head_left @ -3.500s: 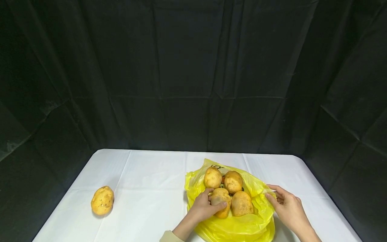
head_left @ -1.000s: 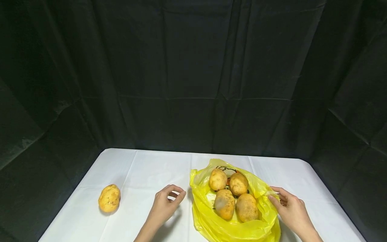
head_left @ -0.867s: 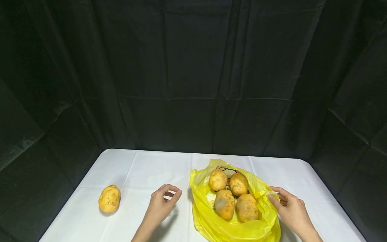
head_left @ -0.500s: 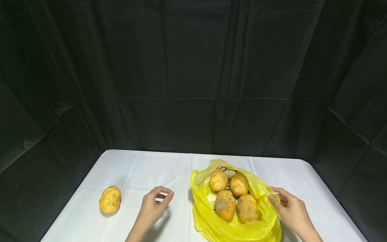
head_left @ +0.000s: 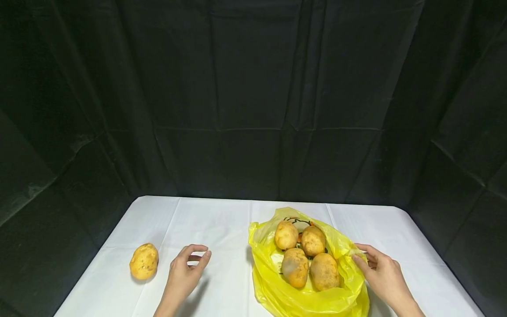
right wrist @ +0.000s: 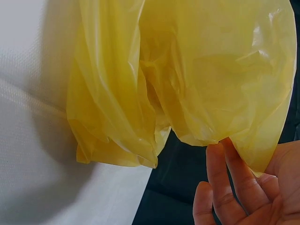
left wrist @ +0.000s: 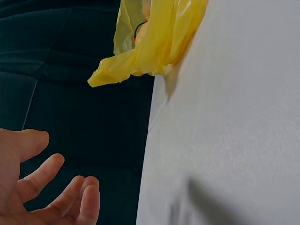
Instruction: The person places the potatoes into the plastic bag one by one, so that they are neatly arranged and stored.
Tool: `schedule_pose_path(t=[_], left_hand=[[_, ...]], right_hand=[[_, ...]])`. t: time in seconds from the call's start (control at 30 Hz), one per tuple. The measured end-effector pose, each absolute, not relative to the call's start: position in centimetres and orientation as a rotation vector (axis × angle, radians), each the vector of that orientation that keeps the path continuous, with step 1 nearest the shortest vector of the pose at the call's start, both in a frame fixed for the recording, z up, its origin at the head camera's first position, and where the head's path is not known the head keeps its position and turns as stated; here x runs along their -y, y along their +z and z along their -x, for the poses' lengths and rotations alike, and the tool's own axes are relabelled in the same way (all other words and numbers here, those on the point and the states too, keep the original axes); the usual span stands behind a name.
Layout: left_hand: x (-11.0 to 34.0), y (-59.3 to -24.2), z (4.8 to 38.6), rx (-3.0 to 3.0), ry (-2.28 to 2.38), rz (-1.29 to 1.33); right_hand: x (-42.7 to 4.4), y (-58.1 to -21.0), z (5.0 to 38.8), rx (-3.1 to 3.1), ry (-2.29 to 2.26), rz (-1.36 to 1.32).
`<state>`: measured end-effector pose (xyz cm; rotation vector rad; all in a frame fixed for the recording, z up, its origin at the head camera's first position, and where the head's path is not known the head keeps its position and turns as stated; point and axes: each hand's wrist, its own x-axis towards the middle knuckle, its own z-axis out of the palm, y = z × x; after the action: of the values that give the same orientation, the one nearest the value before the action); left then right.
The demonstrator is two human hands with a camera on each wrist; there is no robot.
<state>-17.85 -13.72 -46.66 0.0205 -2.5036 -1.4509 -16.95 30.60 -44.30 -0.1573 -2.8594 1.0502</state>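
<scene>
A yellow plastic bag [head_left: 309, 301] stands with its mouth spread on the right half of the table, several potatoes [head_left: 295, 267] lying inside. At its right edge, my right hand [head_left: 384, 275] pinches the rim between thumb and fingers; the right wrist view shows the thin film [right wrist: 225, 93] running down to those fingertips. My left hand [head_left: 184, 273] hovers over the table with nothing in it, its fingers loosely bent. In the left wrist view, thumb and fingers [left wrist: 40, 178] stand apart. One lone potato [head_left: 144, 261] lies to the left of that hand.
A white cloth covers the table [head_left: 214, 220]. Dark curtains [head_left: 245, 110] rise behind it and along both sides. Some dark printing shows on the bag's inner wall.
My left hand has let go of a potato inside the bag, come out and moved left toward the lone potato. My right hand has stayed on the bag's rim.
</scene>
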Motion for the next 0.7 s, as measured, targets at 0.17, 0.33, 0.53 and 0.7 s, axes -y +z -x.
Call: schedule_pose_path(t=[0.17, 0.33, 0.53, 0.7], left_hand=[[14.3, -46.8, 17.9, 2.473, -1.399, -0.048], [15.4, -46.6, 17.8, 2.460, -1.369, -0.102], [16.7, -46.5, 17.7, 2.442, -1.330, -0.150], [17.2, -46.6, 17.5, 2.429, -1.301, -0.182]], right_hand=[[-30.6, -44.3, 17.0, 2.850, 1.031, 0.147], [-30.6, -44.3, 17.0, 2.855, 1.025, 0.152], [-30.5, -44.3, 16.9, 2.860, 1.015, 0.154], [-30.4, -44.4, 17.0, 2.866, 1.020, 0.156]])
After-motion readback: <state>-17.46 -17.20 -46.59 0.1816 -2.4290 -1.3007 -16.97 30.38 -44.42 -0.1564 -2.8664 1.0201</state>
